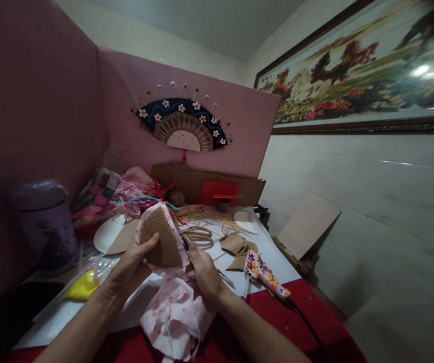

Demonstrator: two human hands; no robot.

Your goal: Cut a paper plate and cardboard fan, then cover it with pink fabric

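My left hand grips a piece of brown corrugated cardboard with a rounded edge, thumb on its face. White cloth with pink dots wraps around the cardboard's edge and hangs bunched below it. At the cardboard's right edge, my right hand is closed on a slim dark tool, its kind partly hidden by the fingers. The tool's tip lies against the cloth border. Just beyond it, gold-handled scissors lie on the white tabletop.
A flower-patterned glue gun with a cord lies right, near cardboard scraps. Thin sticks are scattered behind. Coloured cloth and ribbons pile up at back left, beside a purple canister. A decorated fan hangs on the pink panel.
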